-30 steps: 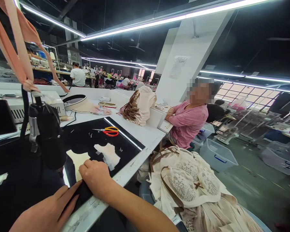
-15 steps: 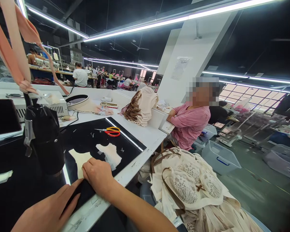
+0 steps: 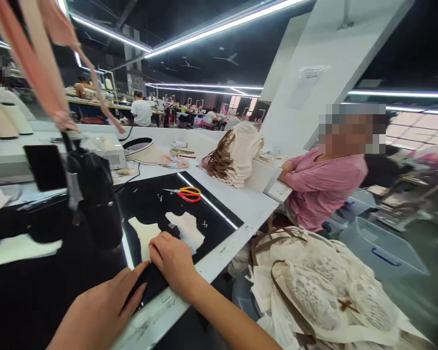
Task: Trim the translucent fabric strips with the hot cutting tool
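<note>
On the black table panel lies a cream, curved cut fabric piece (image 3: 143,234). Its lower end is under the curled, closed fingers of my right hand (image 3: 173,265). My left hand (image 3: 102,304) reaches in from below with fingers stretched out and thumb apart. Its fingertips meet the right fingers at the edge of the piece; whether they touch the fabric is hidden. Just right of these hands rests a white fabric piece (image 3: 187,231), with scissors (image 3: 190,193) with red and yellow handles beyond it. At far left lies another pale cut piece (image 3: 25,249).
A black cylindrical holder (image 3: 97,204) with pink straps stands left of my hands. Stacked cream garments (image 3: 239,155) sit at the back. Lace bras (image 3: 328,287) are heaped beside the table's right edge. A person in pink (image 3: 324,184) sits beyond, near a clear bin (image 3: 383,248).
The view has swung left, so everything appears farther right. Both hands stay at the lower end of the cream piece, in nearly the same pose.
</note>
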The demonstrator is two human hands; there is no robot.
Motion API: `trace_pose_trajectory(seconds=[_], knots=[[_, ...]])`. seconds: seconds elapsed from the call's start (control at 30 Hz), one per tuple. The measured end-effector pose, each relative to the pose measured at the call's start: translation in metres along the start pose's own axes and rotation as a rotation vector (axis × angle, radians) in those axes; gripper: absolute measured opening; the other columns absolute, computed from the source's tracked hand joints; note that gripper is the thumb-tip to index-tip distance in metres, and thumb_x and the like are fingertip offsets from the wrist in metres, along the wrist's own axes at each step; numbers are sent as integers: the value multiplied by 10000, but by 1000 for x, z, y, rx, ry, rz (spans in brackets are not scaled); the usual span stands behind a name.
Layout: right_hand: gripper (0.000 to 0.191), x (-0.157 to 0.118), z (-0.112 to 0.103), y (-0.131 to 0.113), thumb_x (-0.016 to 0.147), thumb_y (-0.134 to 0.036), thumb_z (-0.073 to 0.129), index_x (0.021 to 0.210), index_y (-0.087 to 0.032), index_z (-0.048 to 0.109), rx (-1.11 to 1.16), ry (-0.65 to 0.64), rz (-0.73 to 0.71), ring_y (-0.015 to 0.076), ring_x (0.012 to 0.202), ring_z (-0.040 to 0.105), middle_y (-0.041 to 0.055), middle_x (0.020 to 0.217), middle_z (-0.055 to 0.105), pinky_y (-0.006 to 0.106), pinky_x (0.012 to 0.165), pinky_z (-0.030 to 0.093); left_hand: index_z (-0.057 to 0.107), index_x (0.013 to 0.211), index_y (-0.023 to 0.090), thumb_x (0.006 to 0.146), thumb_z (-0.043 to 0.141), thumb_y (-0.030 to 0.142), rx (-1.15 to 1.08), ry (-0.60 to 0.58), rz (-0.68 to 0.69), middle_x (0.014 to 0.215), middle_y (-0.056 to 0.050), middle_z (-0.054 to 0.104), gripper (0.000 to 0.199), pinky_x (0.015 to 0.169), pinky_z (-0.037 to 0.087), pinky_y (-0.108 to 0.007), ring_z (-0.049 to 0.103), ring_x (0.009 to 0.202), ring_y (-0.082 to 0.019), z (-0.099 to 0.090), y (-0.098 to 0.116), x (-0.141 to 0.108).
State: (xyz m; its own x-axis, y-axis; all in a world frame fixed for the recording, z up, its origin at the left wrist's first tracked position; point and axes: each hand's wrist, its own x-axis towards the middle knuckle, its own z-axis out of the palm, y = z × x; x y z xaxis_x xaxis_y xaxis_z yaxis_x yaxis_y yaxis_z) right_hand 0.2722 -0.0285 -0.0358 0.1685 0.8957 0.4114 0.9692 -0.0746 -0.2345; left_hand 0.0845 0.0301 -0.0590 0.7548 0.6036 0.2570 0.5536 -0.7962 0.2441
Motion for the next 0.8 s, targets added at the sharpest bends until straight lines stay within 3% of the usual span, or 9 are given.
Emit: trace_pose_trajectory(seconds=[0.1, 0.23, 0.53, 0.7, 0.8], knots=[[199, -7, 6, 6, 1050, -196, 526, 950, -210, 697, 115, 57, 33, 153, 801, 734, 26, 943, 745, 246, 665, 490, 651, 1401, 250, 1055, 400, 311, 133, -146, 72, 1035, -53, 773, 432, 651, 564, -277, 772, 789, -208, -16, 19, 2], [254, -11, 17, 15, 1059, -225, 463, 948, -228, 692, 238, 99, 54, 183, 762, 728, 46, 929, 736, 282, 660, 498, 581, 1461, 247, 1059, 475, 309, 150, -256, 57, 1085, -54, 756, 421, 702, 583, -288, 772, 851, -217, -26, 31, 7], [283, -15, 15, 19, 1072, -285, 401, 926, -242, 640, 259, 94, 68, 190, 703, 696, 35, 869, 709, 312, 647, 495, 586, 1393, 223, 1069, 480, 312, 9, -277, -10, 1076, -44, 775, 352, 743, 610, -373, 780, 873, -261, -33, 35, 6], [260, -15, 16, 20, 1066, -297, 425, 918, -242, 631, 265, 76, 54, 191, 710, 689, 29, 882, 708, 310, 634, 473, 366, 1599, 198, 1079, 480, 353, 49, -320, -73, 1183, -91, 774, 555, 768, 626, -431, 788, 938, -317, -35, 39, 13], [256, -15, 18, 21, 1061, -314, 437, 911, -243, 633, 271, 66, 43, 198, 716, 681, 33, 888, 702, 307, 624, 451, 355, 1614, 210, 1076, 492, 378, 76, -337, -60, 1163, -88, 777, 580, 757, 631, -443, 787, 936, -332, -34, 40, 15]])
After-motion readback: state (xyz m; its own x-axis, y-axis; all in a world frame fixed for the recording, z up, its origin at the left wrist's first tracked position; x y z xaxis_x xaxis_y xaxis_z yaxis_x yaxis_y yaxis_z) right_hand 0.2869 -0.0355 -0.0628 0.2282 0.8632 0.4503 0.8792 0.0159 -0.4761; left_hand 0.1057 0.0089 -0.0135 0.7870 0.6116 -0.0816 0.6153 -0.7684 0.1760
